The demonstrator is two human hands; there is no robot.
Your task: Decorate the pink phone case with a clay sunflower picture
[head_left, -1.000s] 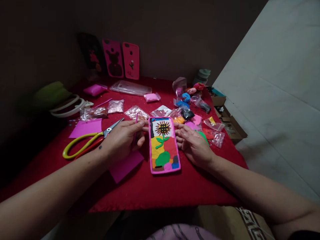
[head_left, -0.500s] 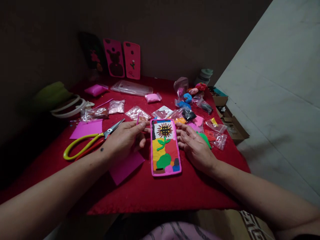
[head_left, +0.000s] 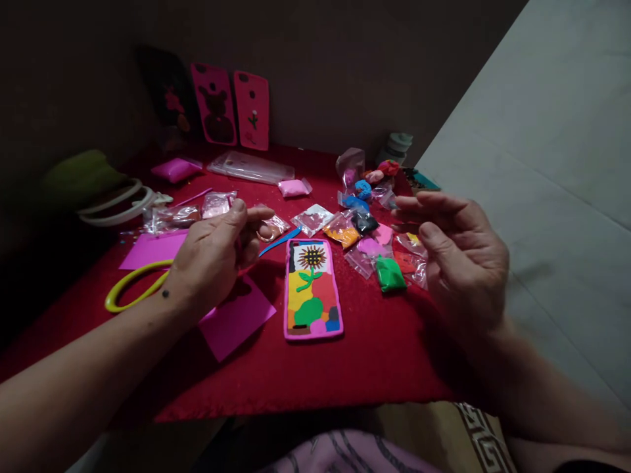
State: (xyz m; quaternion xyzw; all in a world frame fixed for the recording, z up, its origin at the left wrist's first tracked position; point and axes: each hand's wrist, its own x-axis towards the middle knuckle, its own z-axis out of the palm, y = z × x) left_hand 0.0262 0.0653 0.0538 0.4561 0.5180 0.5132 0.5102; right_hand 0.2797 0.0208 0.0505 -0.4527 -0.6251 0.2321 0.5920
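A phone case (head_left: 323,286) with a pink rim lies flat on the red cloth, covered in coloured patches and a sunflower. My left hand (head_left: 210,256) hovers left of it, over the scissors (head_left: 135,282) and a pink paper sheet (head_left: 241,322). Its fingers are partly curled round a thin purple stick, now almost wholly hidden. My right hand (head_left: 463,263) is raised to the right of the case, fingers apart, holding nothing. Neither hand touches the case. Between the case and my left hand lies a blue tool (head_left: 280,242).
Small clay bags, including a green one (head_left: 390,274) and an orange one (head_left: 344,233), lie right of and behind the case. Clear cases (head_left: 251,167) lie farther back. Decorated cases (head_left: 214,105) stand against the wall. White hoops (head_left: 121,207) sit at the left.
Both hands have left the sides of the case. My right hand has lifted and moved right; my left has drawn back leftward. The blue tool has come into view.
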